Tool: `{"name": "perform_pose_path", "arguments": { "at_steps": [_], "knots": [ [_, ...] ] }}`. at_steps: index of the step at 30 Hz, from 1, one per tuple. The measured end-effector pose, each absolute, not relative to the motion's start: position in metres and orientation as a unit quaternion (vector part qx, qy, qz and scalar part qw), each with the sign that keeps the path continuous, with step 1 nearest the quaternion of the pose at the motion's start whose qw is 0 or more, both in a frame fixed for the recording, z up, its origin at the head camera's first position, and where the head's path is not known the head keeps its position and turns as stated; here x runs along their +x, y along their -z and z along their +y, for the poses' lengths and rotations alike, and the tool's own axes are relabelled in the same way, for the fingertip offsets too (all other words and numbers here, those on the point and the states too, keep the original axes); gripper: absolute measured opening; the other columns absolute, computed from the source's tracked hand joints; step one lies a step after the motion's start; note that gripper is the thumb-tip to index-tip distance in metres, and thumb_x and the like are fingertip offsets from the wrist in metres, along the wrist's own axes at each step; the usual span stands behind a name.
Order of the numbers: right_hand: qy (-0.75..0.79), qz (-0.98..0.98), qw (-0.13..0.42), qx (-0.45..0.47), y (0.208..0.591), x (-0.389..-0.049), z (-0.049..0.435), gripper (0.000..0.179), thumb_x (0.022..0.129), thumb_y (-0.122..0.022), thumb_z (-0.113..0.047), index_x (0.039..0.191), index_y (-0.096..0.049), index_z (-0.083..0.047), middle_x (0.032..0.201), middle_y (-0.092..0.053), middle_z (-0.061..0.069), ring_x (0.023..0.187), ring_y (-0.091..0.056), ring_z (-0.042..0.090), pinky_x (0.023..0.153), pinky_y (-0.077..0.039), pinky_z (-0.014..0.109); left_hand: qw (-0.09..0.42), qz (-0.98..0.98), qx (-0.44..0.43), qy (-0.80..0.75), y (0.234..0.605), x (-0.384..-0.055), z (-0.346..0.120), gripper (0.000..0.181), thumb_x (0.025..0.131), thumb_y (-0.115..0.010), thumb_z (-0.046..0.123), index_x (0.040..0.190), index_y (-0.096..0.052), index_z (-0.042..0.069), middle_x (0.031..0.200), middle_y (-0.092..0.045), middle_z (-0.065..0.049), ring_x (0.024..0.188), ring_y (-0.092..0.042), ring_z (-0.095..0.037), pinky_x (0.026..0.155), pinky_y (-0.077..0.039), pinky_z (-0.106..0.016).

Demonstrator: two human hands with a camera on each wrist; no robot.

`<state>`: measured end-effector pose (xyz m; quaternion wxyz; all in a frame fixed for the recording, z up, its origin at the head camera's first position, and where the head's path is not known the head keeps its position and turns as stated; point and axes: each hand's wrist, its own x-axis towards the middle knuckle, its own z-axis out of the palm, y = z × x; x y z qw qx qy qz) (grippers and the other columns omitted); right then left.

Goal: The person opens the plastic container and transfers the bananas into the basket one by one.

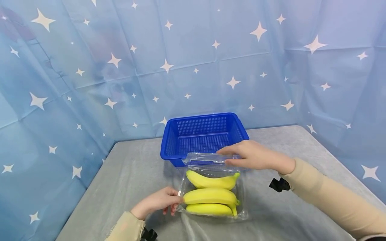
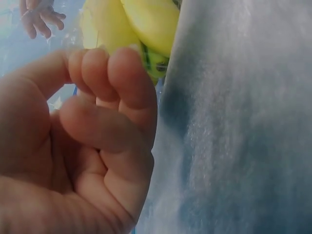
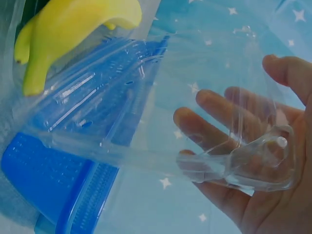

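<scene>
A clear plastic clamshell box (image 1: 243, 201) lies with its lid raised and holds bananas: one curved banana (image 1: 212, 182) at the back, a middle banana (image 1: 208, 195) and a front banana (image 1: 208, 209). At the box's left rim, my left hand (image 1: 159, 202) pinches the plastic edge between thumb and curled fingers; its close view (image 2: 97, 126) hides the exact contact. My right hand (image 1: 254, 155) is at the upright lid (image 1: 200, 158). The right wrist view shows its straight, spread fingers (image 3: 204, 129) behind the transparent lid (image 3: 122, 151), with the thumb apart from them.
Directly behind the box stands a blue perforated basket (image 1: 164, 147), close to the raised lid. Both are on a grey tabletop (image 1: 120, 180). A blue curtain with white stars (image 1: 193, 60) hangs along the back and sides.
</scene>
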<state>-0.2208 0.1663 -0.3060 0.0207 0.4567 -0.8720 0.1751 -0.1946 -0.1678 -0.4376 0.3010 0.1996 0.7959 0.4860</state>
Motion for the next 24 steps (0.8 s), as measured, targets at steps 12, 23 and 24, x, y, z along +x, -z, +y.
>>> {"name": "perform_pose_path", "arguments": {
  "at_steps": [12,23,24],
  "knots": [
    [-0.266,-0.860,-0.030,0.434,0.305,-0.232,0.178,0.036,0.091,-0.047,-0.034,0.121,-0.052,-0.016,0.105,-0.059,-0.009,0.080,-0.057,0.006,0.070,-0.047,0.028,0.296,0.798,0.225,-0.474,0.434,-0.196,-0.182,0.033,0.083,-0.057,0.027,0.056,-0.048,0.009,0.049,-0.050,-0.001,0.046,-0.056,-0.016,0.034,-0.036,-0.020],
    [-0.305,-0.862,-0.069,0.399,0.305,-0.231,0.187,0.035,0.092,-0.046,-0.032,0.123,-0.050,-0.017,0.104,-0.061,-0.002,0.082,-0.058,0.005,0.065,-0.047,0.027,0.296,0.807,0.219,-0.462,0.432,-0.205,-0.190,0.029,0.082,-0.058,0.025,0.059,-0.050,0.008,0.050,-0.051,-0.002,0.049,-0.058,-0.021,0.035,-0.038,-0.023],
    [-0.309,-0.861,-0.073,0.396,0.306,-0.231,0.188,0.035,0.092,-0.046,-0.032,0.123,-0.050,-0.017,0.104,-0.061,0.000,0.083,-0.059,0.005,0.065,-0.047,0.027,0.296,0.807,0.218,-0.462,0.431,-0.205,-0.191,0.029,0.082,-0.058,0.025,0.059,-0.050,0.008,0.050,-0.051,-0.003,0.049,-0.057,-0.021,0.035,-0.039,-0.023]
  ]
}}
